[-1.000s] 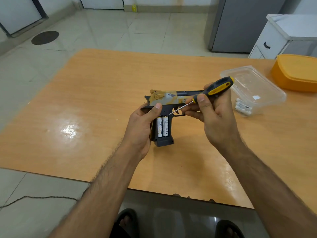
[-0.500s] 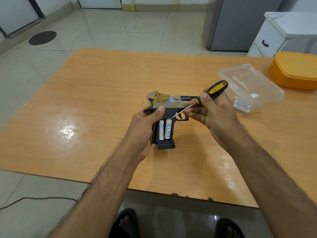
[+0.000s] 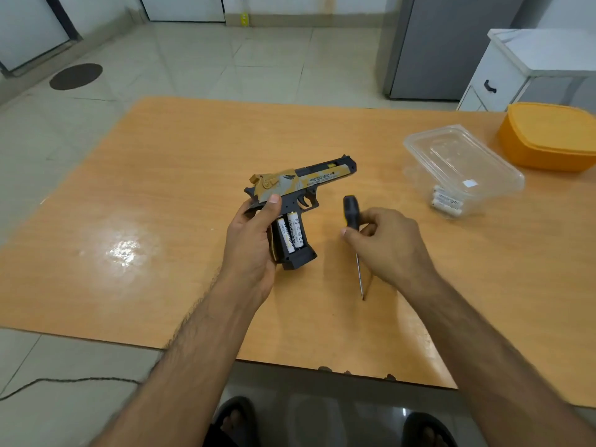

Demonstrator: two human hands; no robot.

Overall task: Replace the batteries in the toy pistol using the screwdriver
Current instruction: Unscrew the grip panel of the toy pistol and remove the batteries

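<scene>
left hand (image 3: 250, 243) grips toy pistol (image 3: 292, 201), batteries (image 3: 291, 233) exposed, axis along grip | right hand (image 3: 385, 243) nearer, holds screwdriver (image 3: 354, 237), tip toward person over surface (image 3: 161, 188)

left arm: mine comes up from the bottom middle, bare forearm angled toward centre frame
left hand (image 3: 251, 243): curled round the toy pistol (image 3: 290, 201) grip, thumb laid across the frame
right arm: enters from the lower right corner, slanting up-left
right hand (image 3: 387, 243): knuckles up, fingers curled on the screwdriver (image 3: 353, 227) handle, tip pointing toward the bottom of frame
</scene>
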